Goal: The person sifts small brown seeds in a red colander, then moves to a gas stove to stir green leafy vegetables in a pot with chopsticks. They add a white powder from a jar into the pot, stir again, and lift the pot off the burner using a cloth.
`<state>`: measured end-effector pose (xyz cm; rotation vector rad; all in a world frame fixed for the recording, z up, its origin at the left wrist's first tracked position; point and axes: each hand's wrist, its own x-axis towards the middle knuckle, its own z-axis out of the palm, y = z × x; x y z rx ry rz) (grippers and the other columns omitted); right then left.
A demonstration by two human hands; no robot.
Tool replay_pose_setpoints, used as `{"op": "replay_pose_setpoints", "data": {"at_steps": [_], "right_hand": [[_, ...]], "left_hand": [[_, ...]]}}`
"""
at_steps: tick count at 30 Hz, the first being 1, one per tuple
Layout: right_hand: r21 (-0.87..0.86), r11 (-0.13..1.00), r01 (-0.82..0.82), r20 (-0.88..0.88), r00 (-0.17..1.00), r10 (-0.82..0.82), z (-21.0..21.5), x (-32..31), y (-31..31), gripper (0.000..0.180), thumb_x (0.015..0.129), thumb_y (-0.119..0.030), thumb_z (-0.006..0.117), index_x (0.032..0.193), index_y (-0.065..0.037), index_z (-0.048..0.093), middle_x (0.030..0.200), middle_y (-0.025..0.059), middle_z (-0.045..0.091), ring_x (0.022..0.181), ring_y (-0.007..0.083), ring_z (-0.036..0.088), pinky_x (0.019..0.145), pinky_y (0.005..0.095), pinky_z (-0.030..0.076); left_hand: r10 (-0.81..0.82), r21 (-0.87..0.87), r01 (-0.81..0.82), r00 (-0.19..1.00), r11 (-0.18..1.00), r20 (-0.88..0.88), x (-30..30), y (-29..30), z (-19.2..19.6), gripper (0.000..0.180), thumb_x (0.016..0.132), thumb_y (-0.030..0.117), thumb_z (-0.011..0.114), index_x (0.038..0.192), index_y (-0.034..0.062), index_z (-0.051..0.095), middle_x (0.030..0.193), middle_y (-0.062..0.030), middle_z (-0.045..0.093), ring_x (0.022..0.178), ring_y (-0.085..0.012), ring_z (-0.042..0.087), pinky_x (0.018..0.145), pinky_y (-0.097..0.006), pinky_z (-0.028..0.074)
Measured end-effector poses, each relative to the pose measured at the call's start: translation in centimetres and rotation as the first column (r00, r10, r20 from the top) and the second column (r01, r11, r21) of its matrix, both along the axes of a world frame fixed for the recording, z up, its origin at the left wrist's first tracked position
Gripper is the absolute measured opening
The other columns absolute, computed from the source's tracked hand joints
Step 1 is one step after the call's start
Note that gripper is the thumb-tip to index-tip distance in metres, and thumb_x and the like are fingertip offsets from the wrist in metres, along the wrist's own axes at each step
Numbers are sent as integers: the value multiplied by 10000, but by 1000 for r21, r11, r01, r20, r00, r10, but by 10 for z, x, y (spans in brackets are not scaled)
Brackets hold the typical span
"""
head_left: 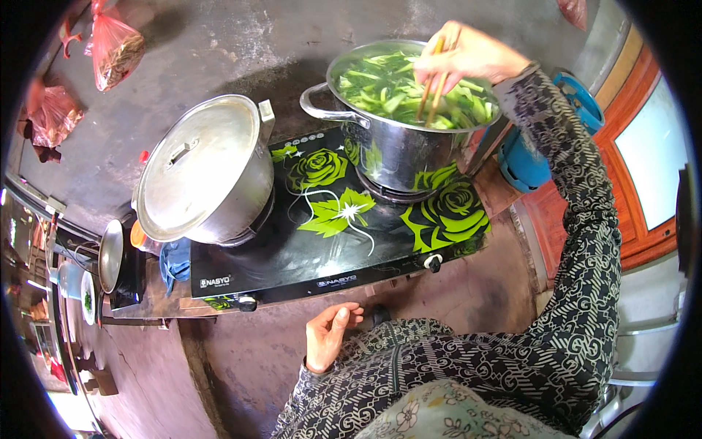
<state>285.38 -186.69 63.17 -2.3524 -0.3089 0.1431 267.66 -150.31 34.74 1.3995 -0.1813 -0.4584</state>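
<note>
A pair of wooden chopsticks (425,102) is gripped in my right hand (472,57), over the right side of a large steel pot (384,143). Their lower ends dip among chopped green leafy vegetables (376,88), which fill the pot nearly to its rim in liquid. The pot stands uncovered on the right burner of a black glass-topped gas stove (292,256) with green flower patterns. Low in front of the stove, close to my body, my left hand (329,336) is empty, its fingers loosely bent and the thumb up.
On the left burner sits a big aluminium pot (241,197) with its lid (201,164) on. A blue gas cylinder (523,162) stands behind my right arm. A blue cloth (174,262) hangs at the stove's left, near a pan (111,256). Red plastic bags (117,47) hang on the wall.
</note>
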Motion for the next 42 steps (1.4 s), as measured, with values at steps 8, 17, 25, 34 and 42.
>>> {"op": "replay_pose_setpoints", "data": {"at_steps": [8,17,25,34,42], "right_hand": [[340,940,-20,366,924,-113,35,3,17,212,888,-141,642,820,55,685,704,118,677,652,194,691,558,257,553],[117,981,-154,223,967,125,-40,48,10,272,890,-284,654,887,-20,720,811,64,705,733,114,665,635,235,543],[-32,999,12,320,947,-1,49,-26,6,290,908,-297,626,938,-18,700,856,68,705,768,132,680,714,258,551],[38,999,-36,496,868,13,-36,51,-38,292,928,-290,602,973,-18,697,890,57,704,836,123,664,756,258,541],[-165,985,58,201,979,-23,-17,26,-1,408,930,-398,576,1090,-34,668,995,83,697,893,135,667,814,266,511]], "left_hand": [[33,-21,-35,998,999,-57,-1,7,0,375,973,261,547,1116,-80,613,1002,-143,679,880,-166,648,793,-271,518],[-58,-19,58,998,998,-14,0,-18,-1,389,975,280,539,1121,-74,608,1012,-152,678,888,-185,658,801,-295,527],[-47,-17,47,999,999,0,-9,-18,-4,377,979,269,534,1116,-74,609,999,-156,681,879,-185,661,797,-297,525],[-61,-37,59,996,998,-64,-16,-22,-7,337,967,237,561,1103,-64,627,977,-112,681,855,-133,638,785,-248,515],[99,3,-99,991,995,-90,-35,8,-24,341,968,241,559,1107,-64,622,960,-104,681,839,-122,630,777,-243,512]]}}
